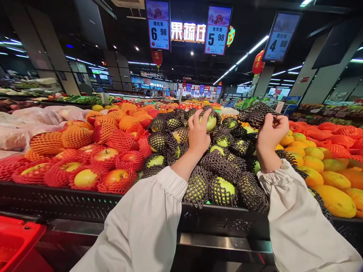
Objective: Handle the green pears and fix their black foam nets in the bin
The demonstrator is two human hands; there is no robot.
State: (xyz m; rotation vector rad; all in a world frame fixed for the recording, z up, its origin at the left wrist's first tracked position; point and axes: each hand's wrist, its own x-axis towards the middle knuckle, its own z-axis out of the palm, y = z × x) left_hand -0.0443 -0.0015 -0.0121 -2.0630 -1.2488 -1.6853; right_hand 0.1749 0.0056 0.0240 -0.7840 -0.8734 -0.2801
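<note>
My left hand (198, 130) is wrapped round a green apple (211, 122), lifted just above the pile at the back. Dark netting shows along the top of that apple. To the right, my right hand (272, 136) is closed in a pinch on a black foam net (255, 114); whether fruit is inside it I cannot tell. Beneath both hands lies a heap of green apples (224, 187) in black foam nets. Part of the held apple is hidden behind my left fingers.
Red apples (86, 177) in red and orange nets fill the left side. Yellow-orange fruit (336, 194) lies at the right. A black display tray (224, 219) edges the front, and a red basket (17, 238) stands at lower left. Price screens (218, 30) hang overhead.
</note>
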